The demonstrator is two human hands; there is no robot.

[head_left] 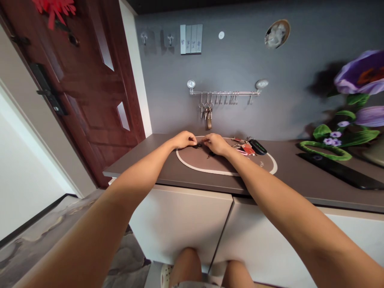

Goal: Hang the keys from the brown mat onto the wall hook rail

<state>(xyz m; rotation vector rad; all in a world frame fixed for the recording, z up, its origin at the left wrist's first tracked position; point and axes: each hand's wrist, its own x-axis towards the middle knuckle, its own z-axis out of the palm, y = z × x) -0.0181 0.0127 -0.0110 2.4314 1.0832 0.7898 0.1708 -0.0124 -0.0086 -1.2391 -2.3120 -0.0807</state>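
Observation:
My left hand is over the left end of a brown oval mat with a pale rim, its fingertips pinched together. Facing it, my right hand is also closed at the fingertips, a little above the mat. Between the two lies a small dark thing, too small to name, and the fingers of both hands are at it. A thin dark item pokes out below my right hand. To the right of that hand are a red tag and a black oval case, with keys around them.
On the wall, a clear hook rail carries several key rings and a bunch of keys. At right on the countertop sit a long black object, a green ring and purple flowers. A red-brown door stands left.

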